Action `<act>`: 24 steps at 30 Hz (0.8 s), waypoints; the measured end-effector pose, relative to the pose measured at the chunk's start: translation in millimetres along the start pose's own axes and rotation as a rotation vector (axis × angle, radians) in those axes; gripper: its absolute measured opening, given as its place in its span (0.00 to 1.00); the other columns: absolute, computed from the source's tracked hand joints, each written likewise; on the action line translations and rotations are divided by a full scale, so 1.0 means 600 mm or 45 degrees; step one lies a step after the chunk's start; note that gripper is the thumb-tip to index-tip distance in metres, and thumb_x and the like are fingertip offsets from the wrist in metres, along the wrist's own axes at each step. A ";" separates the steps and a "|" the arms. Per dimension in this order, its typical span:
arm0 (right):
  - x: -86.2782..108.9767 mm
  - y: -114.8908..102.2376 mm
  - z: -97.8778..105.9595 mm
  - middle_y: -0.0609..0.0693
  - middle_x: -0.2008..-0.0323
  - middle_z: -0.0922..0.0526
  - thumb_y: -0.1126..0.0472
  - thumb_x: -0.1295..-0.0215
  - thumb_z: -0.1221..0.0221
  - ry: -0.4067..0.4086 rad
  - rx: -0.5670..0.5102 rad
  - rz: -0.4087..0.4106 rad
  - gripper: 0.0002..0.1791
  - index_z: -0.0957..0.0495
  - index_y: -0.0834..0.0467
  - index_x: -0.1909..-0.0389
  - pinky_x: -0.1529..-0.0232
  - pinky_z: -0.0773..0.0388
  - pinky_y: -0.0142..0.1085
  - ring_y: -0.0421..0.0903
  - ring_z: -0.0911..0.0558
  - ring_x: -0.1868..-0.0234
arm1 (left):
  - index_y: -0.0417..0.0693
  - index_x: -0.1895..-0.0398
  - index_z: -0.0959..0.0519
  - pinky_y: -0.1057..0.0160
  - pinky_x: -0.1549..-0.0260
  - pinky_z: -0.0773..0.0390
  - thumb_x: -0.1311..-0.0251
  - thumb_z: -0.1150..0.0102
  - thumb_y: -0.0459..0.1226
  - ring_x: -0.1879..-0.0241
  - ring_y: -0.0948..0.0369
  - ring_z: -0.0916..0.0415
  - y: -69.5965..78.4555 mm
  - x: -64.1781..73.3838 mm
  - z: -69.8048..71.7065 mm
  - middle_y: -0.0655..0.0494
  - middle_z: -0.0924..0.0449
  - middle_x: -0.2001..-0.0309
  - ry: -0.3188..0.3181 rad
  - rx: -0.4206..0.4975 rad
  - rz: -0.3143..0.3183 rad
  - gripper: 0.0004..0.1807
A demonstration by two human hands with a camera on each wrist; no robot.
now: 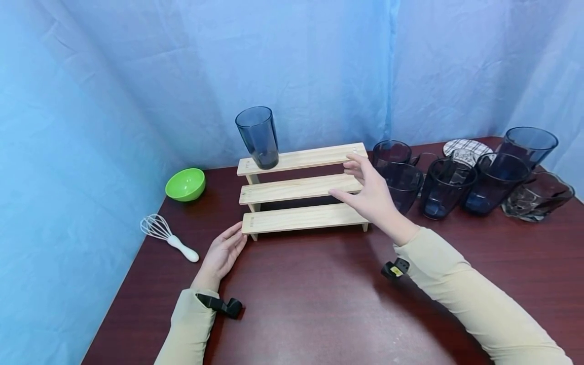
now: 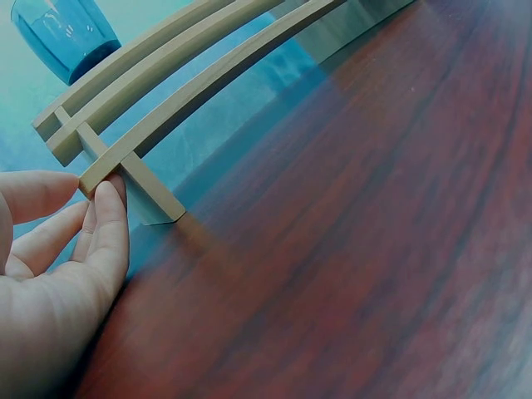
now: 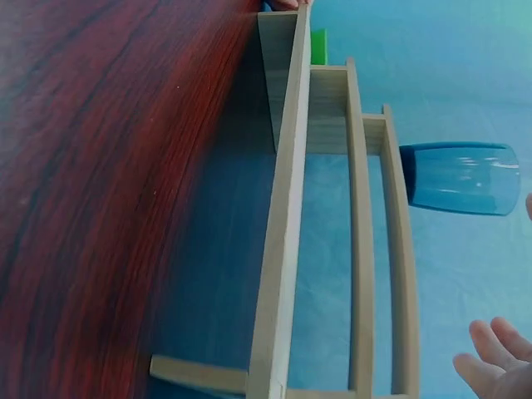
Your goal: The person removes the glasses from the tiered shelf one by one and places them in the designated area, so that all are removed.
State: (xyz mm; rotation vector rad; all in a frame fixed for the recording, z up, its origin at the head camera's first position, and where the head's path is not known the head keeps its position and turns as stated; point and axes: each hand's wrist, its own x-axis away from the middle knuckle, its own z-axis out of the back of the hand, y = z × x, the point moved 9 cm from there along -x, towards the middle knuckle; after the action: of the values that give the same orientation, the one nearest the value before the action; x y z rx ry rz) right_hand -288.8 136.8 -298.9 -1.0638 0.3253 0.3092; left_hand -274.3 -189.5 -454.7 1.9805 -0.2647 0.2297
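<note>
A three-tier wooden step rack (image 1: pixel 304 219) stands on the table, and a blue-tinted glass (image 1: pixel 259 138) is upright on the left part of its top step. My left hand (image 1: pixel 223 253) is at the front left corner of the lowest step. In the left wrist view its thumb (image 2: pixel 46 193) and fingertips pinch that wooden end. Over the right side of the rack my right hand (image 1: pixel 370 195) is held with thumb and fingers spread apart and nothing between them. In the right wrist view only some fingertips (image 3: pixel 490 353) show, right of the rack.
Several dark tinted glasses (image 1: pixel 403 185) and mugs crowd the table right of the rack, with a clear wavy glass bowl (image 1: pixel 538 197) and a checked round coaster (image 1: pixel 467 147) among them. On the left lie a green bowl (image 1: pixel 185 185) and a white whisk (image 1: pixel 170 238). Blue curtains (image 1: pixel 310 76) hang behind.
</note>
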 end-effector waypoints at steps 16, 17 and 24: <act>-0.087 -0.002 -0.050 0.56 0.36 0.34 0.49 0.51 0.29 -0.023 -0.025 -0.085 0.53 0.50 0.48 0.28 0.36 0.33 0.48 0.50 0.35 0.33 | 0.34 0.28 0.50 0.75 0.50 0.26 0.30 0.64 0.25 0.55 0.71 0.25 0.003 0.000 -0.005 0.47 0.40 0.37 -0.016 -0.013 -0.014 0.28; -0.092 -0.004 -0.055 0.56 0.36 0.34 0.49 0.51 0.29 -0.034 -0.034 -0.091 0.53 0.51 0.47 0.28 0.36 0.33 0.48 0.50 0.36 0.33 | 0.35 0.28 0.51 0.75 0.50 0.26 0.30 0.64 0.25 0.55 0.71 0.25 0.003 0.001 -0.006 0.47 0.41 0.36 -0.020 -0.019 -0.011 0.28; -0.133 -0.007 -0.094 0.56 0.35 0.36 0.50 0.52 0.28 -0.071 -0.053 -0.102 0.55 0.53 0.45 0.27 0.37 0.32 0.48 0.51 0.35 0.33 | 0.35 0.28 0.50 0.74 0.50 0.26 0.30 0.64 0.25 0.55 0.70 0.25 0.001 0.006 -0.005 0.49 0.39 0.39 -0.011 -0.032 0.005 0.28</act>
State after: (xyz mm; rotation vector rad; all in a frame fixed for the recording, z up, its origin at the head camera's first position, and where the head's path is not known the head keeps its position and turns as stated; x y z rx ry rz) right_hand -366.0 78.0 -288.5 -1.1046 0.2263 0.2744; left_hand -271.3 -187.5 -451.9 1.9564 -0.2761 0.2193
